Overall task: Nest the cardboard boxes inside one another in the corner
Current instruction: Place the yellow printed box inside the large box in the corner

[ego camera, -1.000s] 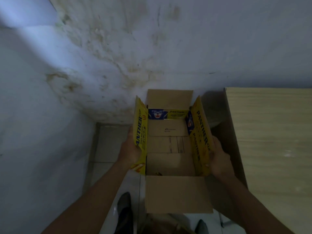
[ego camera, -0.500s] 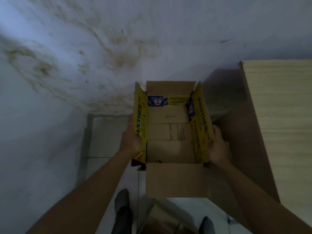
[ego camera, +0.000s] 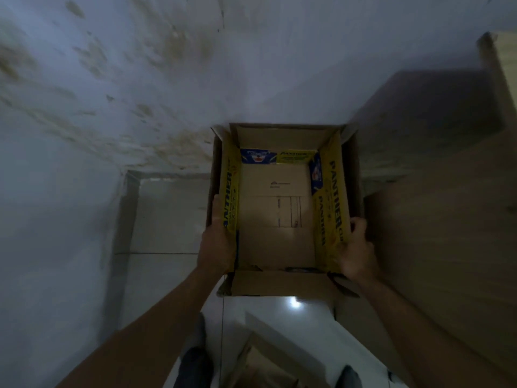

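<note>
Head view, dim light, frame somewhat motion-blurred. The yellow-printed box (ego camera: 275, 214) — open top, "PANTHER" lettering on both long flaps, blue-and-white panel along the far inner edge — sits inside the rim of a larger plain cardboard box (ego camera: 353, 175), whose brown walls show just outside it on the left, far and right sides. Both are down in the corner, close against the stained wall (ego camera: 145, 88) behind and with the tiled floor (ego camera: 167, 214) to the left. Left hand (ego camera: 216, 245): flat against the outside of the left yellow flap, fingers extended forward along it, thumb hidden. Right hand (ego camera: 355, 247): curled around the near end of the right yellow flap, fingers wrapped over its edge, gripping. Inner box floor is bare brown card with a faint printed label; something small and dark lies at its near edge, too blurred to identify. The near flap (ego camera: 282, 282) is folded outward toward the person. Right of the boxes stands a wood-grain worktop (ego camera: 447, 219), its side panel just beside the larger box; a dark shadow falls on the wall above it. A bright reflection shows on the tiles near the person's feet, and below it another piece of cardboard (ego camera: 260, 359) — shape unclear.
</note>
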